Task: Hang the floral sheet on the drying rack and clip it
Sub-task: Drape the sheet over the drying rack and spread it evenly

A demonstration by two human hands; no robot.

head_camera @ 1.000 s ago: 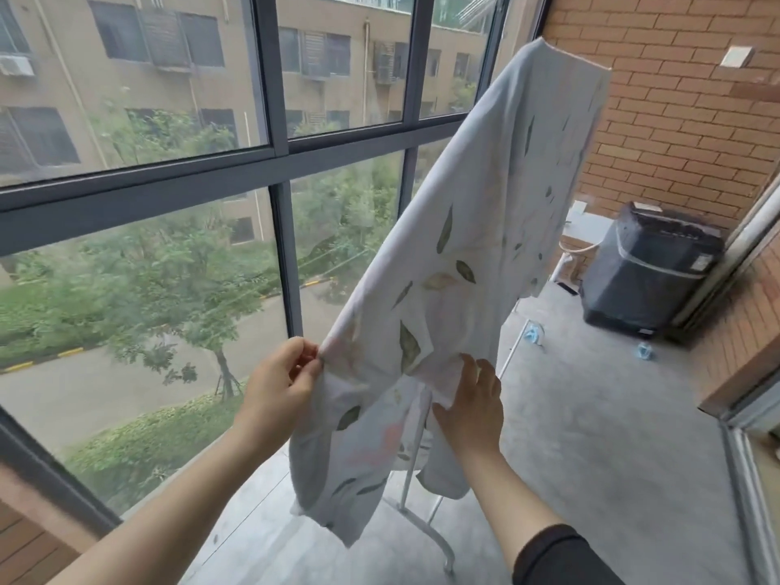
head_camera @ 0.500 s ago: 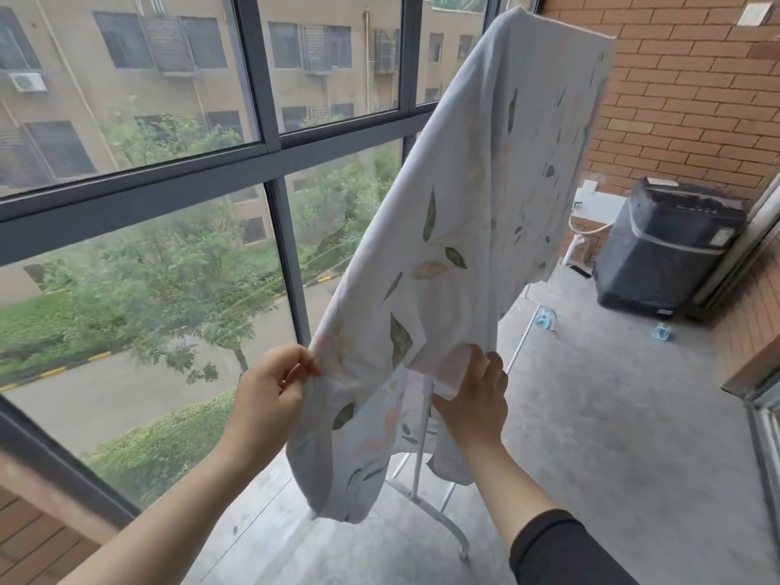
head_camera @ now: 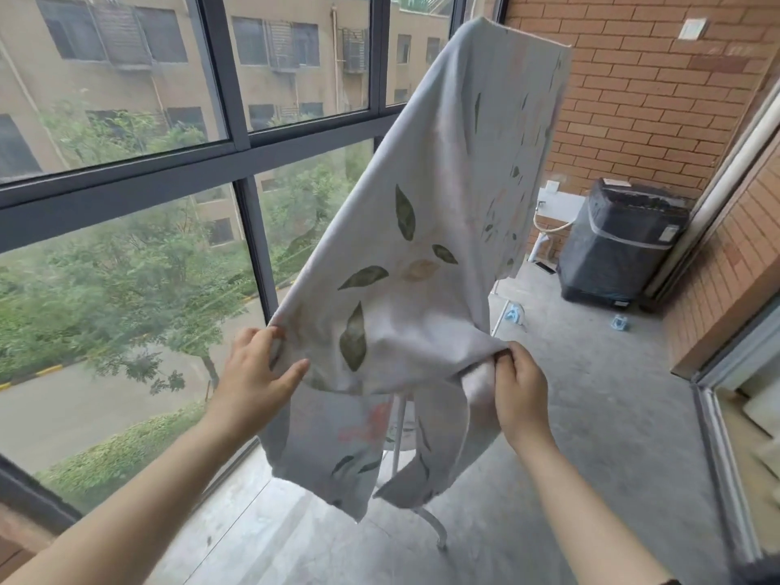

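Observation:
The floral sheet [head_camera: 439, 230], pale grey with green leaf prints, drapes from a high point near the brick wall down toward me. My left hand [head_camera: 253, 369] pinches its near left edge. My right hand [head_camera: 519, 382] is closed on a bunched fold at the near right edge. Between my hands the cloth is pulled out fairly flat, with loose ends hanging below. The white drying rack [head_camera: 399, 441] shows only as a thin upright post and a foot under the sheet; its top bar is hidden by the cloth.
A large dark-framed window [head_camera: 236, 149] runs along the left. A covered washing machine [head_camera: 624, 247] stands at the back by the brick wall [head_camera: 633, 99]. Small blue clips [head_camera: 513, 316] lie on the concrete floor. A sliding door frame [head_camera: 717, 437] is on the right.
My right hand has moved out to the right and closed on the sheet's right edge. The cloth is now spread wider between my hands.

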